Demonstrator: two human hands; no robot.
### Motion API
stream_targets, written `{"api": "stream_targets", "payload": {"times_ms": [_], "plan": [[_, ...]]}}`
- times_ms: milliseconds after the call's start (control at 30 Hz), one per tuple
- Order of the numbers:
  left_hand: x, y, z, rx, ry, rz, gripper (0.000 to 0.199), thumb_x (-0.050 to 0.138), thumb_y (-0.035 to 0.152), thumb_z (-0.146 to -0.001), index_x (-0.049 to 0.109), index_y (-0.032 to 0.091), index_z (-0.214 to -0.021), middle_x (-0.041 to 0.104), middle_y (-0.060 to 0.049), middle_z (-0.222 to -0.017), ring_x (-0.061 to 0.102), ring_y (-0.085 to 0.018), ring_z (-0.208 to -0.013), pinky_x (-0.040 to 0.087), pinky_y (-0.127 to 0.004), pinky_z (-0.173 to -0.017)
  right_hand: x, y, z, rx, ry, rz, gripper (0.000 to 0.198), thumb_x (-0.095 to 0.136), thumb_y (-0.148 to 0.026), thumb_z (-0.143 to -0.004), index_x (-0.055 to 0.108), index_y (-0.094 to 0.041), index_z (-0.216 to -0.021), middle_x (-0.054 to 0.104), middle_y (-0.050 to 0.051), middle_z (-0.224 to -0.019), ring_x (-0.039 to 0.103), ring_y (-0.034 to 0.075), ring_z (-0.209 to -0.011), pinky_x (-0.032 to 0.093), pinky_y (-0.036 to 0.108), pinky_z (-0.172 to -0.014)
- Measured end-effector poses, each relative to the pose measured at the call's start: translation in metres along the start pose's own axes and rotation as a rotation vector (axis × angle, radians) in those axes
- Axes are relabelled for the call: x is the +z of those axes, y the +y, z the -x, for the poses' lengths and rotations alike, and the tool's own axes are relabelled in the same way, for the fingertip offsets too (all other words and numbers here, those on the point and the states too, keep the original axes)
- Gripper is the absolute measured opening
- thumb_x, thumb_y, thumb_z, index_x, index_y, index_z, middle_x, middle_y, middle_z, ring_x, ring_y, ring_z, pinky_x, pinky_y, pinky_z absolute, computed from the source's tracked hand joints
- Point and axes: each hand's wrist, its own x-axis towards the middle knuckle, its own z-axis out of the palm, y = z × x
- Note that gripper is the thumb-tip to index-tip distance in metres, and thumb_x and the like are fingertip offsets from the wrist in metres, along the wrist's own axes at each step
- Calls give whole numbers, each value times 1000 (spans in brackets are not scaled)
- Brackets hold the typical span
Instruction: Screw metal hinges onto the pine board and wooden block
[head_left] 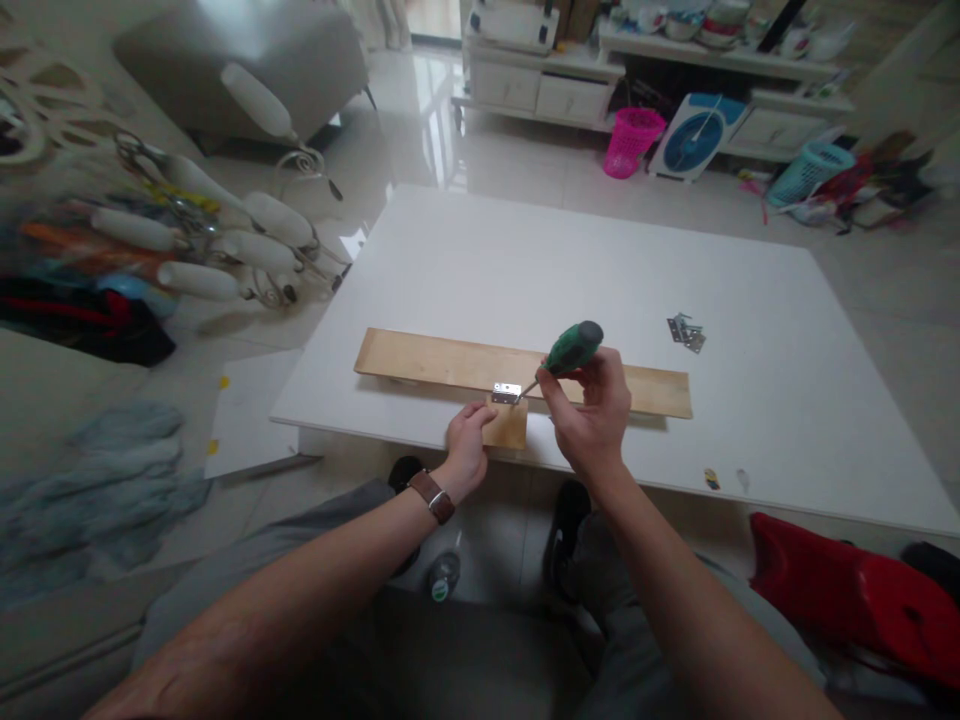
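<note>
My right hand (592, 410) is closed around a screwdriver (571, 348) with a green and black handle. The shaft slants down to the left, and its tip meets the lower edge of a silver hinge (506, 392). That hinge lies where a small wooden block (506, 428) meets a long wooden board (442, 360). With its fingers on the block's left side, my left hand (469, 445) grips the small block near the table's front edge. Whether a screw sits under the tip is too small to make out.
Loose hinges and screws (686, 332) lie on the white table (570, 250) at the right. Two small items, one a yellow-black piece (711, 479), sit by the front edge. A red bag-like object (847, 590) is at lower right; a bottle (444, 576) stands on the floor.
</note>
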Motion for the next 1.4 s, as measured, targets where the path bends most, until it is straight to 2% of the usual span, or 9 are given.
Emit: {"api": "stream_targets", "payload": {"times_ms": [700, 1200, 1400], "plan": [[-2, 1, 2, -10, -43, -5, 24, 87, 32, -61, 74, 22, -79, 74, -4, -88, 66, -23, -85, 51, -36, -76, -1, 4, -1, -5, 9, -14, 31, 78, -18, -89, 64, -29, -114, 72, -2, -100, 76, 17, -91, 66, 36, -82], [0, 0, 2, 5, -26, 6, 27, 88, 32, -61, 75, 21, -81, 75, -3, -90, 68, -23, -90, 52, -37, -86, 0, 1, 0, -3, -35, 33, 28, 74, -23, -92, 64, -29, -117, 74, 0, -104, 76, 19, -93, 67, 38, -84], [2, 2, 4, 21, 5, -2, 23, 87, 30, -58, 74, 21, -75, 73, -1, -84, 65, -20, -86, 50, -33, -85, 4, 1, 0, 0, -61, 15, 35, 73, -22, -93, 63, -31, -126, 75, 1, -109, 77, 20, -97, 67, 41, -87]]}}
